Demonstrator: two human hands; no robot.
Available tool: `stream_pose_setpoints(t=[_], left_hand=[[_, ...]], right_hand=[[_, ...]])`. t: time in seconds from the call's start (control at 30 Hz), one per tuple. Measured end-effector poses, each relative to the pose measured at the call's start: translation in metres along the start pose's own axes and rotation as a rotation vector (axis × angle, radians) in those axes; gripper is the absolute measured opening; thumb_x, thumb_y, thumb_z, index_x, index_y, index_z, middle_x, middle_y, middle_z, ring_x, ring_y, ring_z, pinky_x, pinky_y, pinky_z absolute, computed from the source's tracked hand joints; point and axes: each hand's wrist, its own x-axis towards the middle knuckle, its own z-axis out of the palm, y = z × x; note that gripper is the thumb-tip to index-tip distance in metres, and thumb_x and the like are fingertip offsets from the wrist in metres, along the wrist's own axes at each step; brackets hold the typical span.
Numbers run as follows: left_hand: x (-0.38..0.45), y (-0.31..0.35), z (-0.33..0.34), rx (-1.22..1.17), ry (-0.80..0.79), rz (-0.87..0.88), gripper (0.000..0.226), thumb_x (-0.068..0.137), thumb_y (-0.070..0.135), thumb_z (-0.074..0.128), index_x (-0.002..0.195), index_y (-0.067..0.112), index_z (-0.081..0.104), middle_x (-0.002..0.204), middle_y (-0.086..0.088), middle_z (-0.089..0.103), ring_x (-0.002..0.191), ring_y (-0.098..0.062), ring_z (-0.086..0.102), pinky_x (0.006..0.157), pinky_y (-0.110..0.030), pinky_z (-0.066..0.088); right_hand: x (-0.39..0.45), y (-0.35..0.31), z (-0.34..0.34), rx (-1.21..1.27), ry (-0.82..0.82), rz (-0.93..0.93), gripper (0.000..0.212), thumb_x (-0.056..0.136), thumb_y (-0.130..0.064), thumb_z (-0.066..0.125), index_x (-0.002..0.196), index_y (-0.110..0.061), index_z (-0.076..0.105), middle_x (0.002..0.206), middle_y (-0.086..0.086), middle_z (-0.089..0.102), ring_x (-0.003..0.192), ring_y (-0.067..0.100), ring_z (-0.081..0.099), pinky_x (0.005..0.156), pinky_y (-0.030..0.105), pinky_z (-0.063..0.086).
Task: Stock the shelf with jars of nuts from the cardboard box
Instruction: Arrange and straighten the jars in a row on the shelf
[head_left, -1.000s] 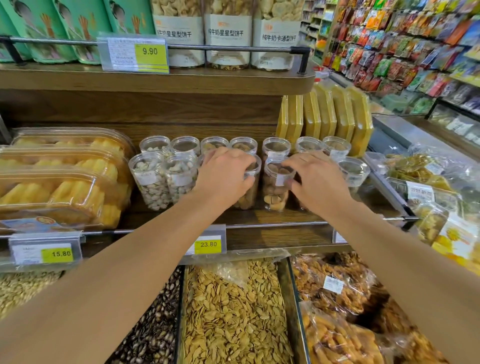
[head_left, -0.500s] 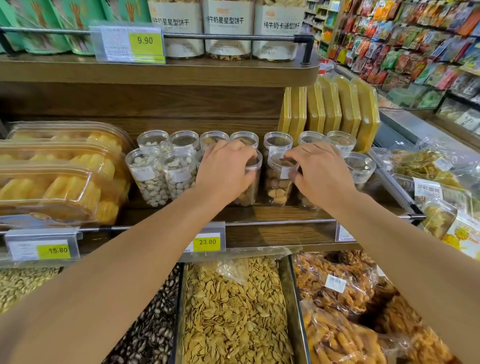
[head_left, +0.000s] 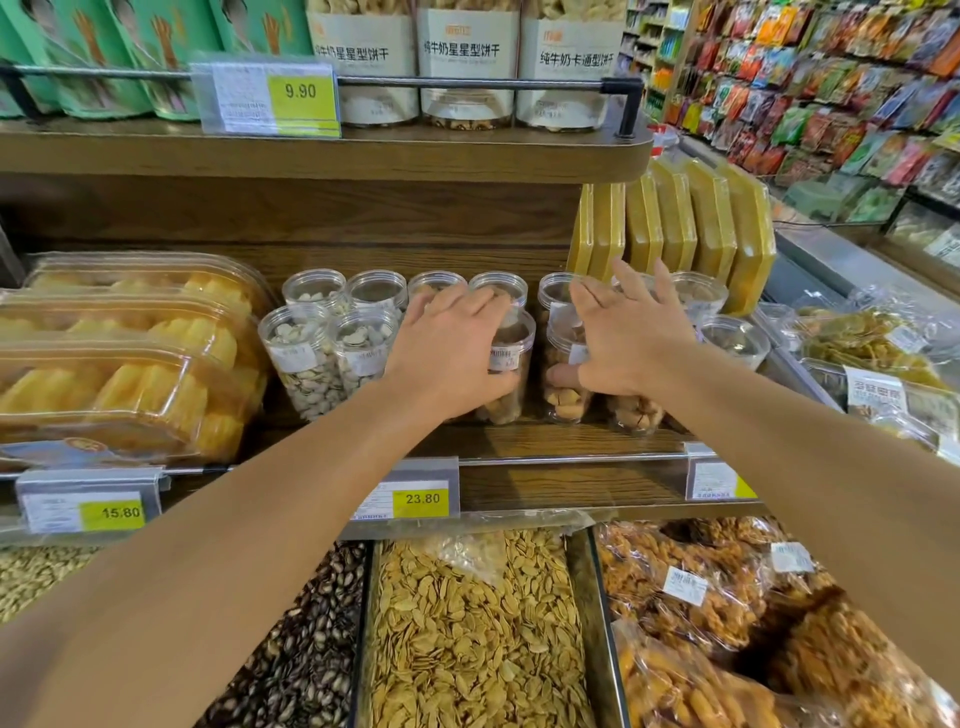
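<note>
Head view: the middle wooden shelf (head_left: 545, 441) runs dark and grained, fronted by a thin metal rail (head_left: 571, 459) that carries a yellow 23.80 price tag (head_left: 410, 496); bare board lies between the rail and the front jars, and the upper shelf (head_left: 322, 156) overhangs close above the back row. The left hand (head_left: 449, 345) is wrapped around a clear round plastic jar of brown nuts (head_left: 506, 366) in the front row, fingers curled over its lid and thumb at its side, gripping it; the right hand (head_left: 623, 332) spreads wide over two neighbouring jars, its thumb pressed against the side of the nearer walnut jar (head_left: 563, 374), the fingers fanned and not closed around it. Two pistachio jars (head_left: 332, 358) stand just to the left, touching each other, with more clear-lidded jars in a row behind. Ridged clear trays of yellow fruit (head_left: 124, 374) crowd the left end; flat yellow packs (head_left: 696, 228) stand on edge at the right, near the outer jars. Below, an open bin of pale flat seeds (head_left: 478, 634) sits between striped dark seeds and cellophane bags of fried snacks (head_left: 701, 597).
</note>
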Motion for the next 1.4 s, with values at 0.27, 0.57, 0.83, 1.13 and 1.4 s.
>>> stream_pose_setpoints(t=[0.27,0.57,0.83,1.13,1.4], left_hand=[[0.000,-0.002,0.004,0.061,-0.035,-0.017,0.079,0.088,0.054,0.055,0.152,0.020,0.024,0.159,0.001,0.025,0.147,-0.021,0.018,0.120,-0.046,0.012],[0.000,-0.001,0.003,0.035,-0.031,-0.024,0.080,0.087,0.053,0.058,0.152,0.021,0.024,0.158,0.002,0.027,0.146,-0.021,0.020,0.120,-0.045,0.014],[0.009,0.021,-0.005,-0.054,-0.004,-0.010,0.074,0.086,0.056,0.053,0.149,0.022,0.032,0.154,0.002,0.035,0.142,-0.019,0.027,0.118,-0.045,0.019],[0.035,0.061,0.006,-0.014,-0.027,0.039,0.069,0.090,0.059,0.044,0.148,0.023,0.035,0.153,-0.002,0.037,0.143,-0.023,0.028,0.116,-0.049,0.022],[0.040,0.057,0.013,0.008,-0.023,0.057,0.070,0.089,0.059,0.045,0.147,0.023,0.036,0.151,0.000,0.039,0.141,-0.022,0.031,0.114,-0.048,0.023]], right_hand=[[0.004,-0.005,0.002,0.005,0.023,-0.064,0.103,0.079,-0.078,0.045,0.155,-0.018,0.011,0.163,0.000,0.015,0.150,0.026,0.003,0.119,0.056,-0.001],[0.006,-0.007,0.004,0.070,0.043,-0.071,0.108,0.075,-0.082,0.047,0.156,-0.019,0.010,0.163,0.000,0.014,0.150,0.026,0.002,0.119,0.057,-0.002],[-0.045,0.039,0.013,0.273,0.249,0.006,0.092,0.078,-0.059,0.063,0.152,-0.022,0.023,0.158,-0.002,0.027,0.147,0.021,0.017,0.120,0.048,0.010],[-0.037,0.053,0.032,0.118,0.174,0.084,0.084,0.084,-0.068,0.049,0.152,-0.027,0.021,0.159,-0.002,0.025,0.148,0.026,0.013,0.119,0.055,0.003],[-0.020,0.059,0.033,0.062,0.105,0.086,0.104,0.077,-0.079,0.050,0.155,-0.020,0.014,0.162,0.002,0.019,0.150,0.026,0.010,0.118,0.057,0.003]])
